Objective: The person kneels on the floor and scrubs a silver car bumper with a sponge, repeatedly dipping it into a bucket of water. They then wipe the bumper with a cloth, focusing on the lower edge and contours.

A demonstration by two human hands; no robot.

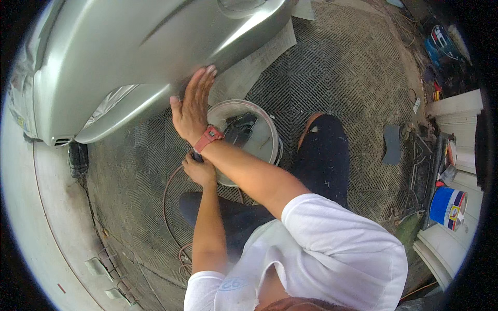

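Observation:
My right hand (193, 106), with a red wristwatch (210, 136) on its wrist, reaches forward with fingers stretched out. Its fingertips lie at the lower edge of a silver-grey car bumper (104, 52); whether something thin is under the palm is hidden. Below that wrist, my left hand (199, 170) is closed around a small dark hand tool (196, 156), mostly covered by the fingers and the right forearm. A thin reddish hose (165, 205) runs near the left hand down to the floor. Beside my right wrist stands a round bucket (274, 129) with murky liquid and a dark object inside.
Paper sheets (270, 54) lie under the bumper on the ribbed floor mat (342, 57). My bent knee (327, 150) is right of the bucket. Farther right are a grey flat pad (391, 144), a blue can (448, 207) and a blue container (441, 44).

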